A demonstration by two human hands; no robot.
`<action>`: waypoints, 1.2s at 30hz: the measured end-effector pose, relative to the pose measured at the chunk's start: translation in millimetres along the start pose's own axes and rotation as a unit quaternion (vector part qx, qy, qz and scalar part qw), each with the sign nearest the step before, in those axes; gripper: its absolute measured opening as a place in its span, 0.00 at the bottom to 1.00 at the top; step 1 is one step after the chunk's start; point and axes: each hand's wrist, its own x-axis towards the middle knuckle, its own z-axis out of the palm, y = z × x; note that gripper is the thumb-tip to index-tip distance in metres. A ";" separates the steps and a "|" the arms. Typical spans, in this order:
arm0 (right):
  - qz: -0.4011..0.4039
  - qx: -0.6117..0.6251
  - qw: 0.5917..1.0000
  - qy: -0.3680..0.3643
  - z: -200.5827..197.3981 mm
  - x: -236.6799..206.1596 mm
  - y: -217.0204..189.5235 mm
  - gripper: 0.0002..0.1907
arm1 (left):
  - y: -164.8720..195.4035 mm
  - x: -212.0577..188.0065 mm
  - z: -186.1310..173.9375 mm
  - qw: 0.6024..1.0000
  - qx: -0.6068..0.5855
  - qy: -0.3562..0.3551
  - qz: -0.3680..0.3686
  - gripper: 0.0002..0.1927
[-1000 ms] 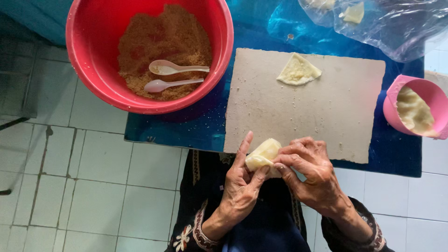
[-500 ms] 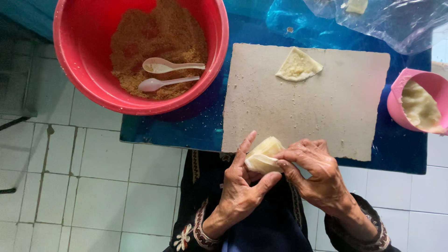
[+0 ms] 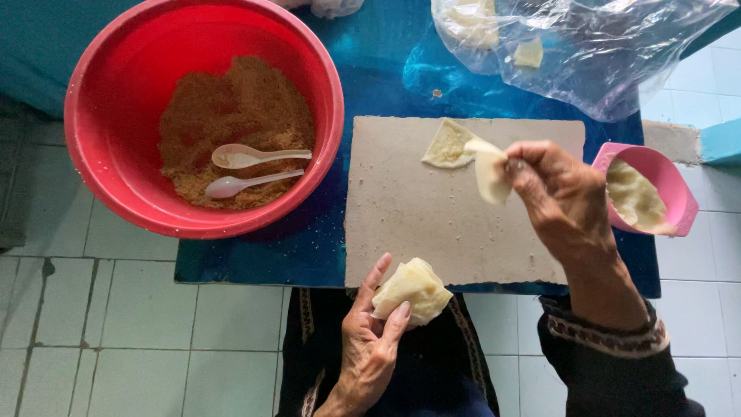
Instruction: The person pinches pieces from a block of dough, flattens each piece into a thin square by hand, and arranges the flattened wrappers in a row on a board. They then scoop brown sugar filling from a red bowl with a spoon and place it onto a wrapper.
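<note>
Head view, looking down. My left hand [image 3: 369, 340] keeps a closed grip on a pale, folded dough parcel [image 3: 411, 289], held off the near edge of the grey rectangular board [image 3: 401, 208] that lies on the blue surface [image 3: 255, 259]. My right hand [image 3: 559, 197] pinches a thin, limp, cream-coloured dough wrapper [image 3: 492, 174] over the board's far right part, just beside a flat triangular pastry [image 3: 446, 145] already lying there. To do this well, I judge the wrapper should be carried by one edge without stretching, and the parcel pressed only lightly so its seams stay sealed. The parcel looks plump, smooth and creased at its folds. A pink cup of white paste [image 3: 644, 197] stands at the right edge; a red plastic bowl of brown crumb filling [image 3: 204, 116] with two white spoons [image 3: 255, 170] sits at the far left corner.
</note>
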 end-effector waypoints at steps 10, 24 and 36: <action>-0.334 -0.376 0.864 0.007 29.6 38.8 22.8 0.10 | -2.3 0.0 -5.3 1.000 -0.015 -0.014 0.014 0.36; -0.265 -0.383 0.884 0.037 37.2 16.2 24.4 0.08 | -1.4 -1.9 -7.6 1.000 0.013 -0.007 0.010 0.37; -0.200 -0.404 0.893 0.000 42.0 67.8 26.8 0.08 | -0.9 -2.8 -10.1 1.000 0.000 -0.004 -0.002 0.37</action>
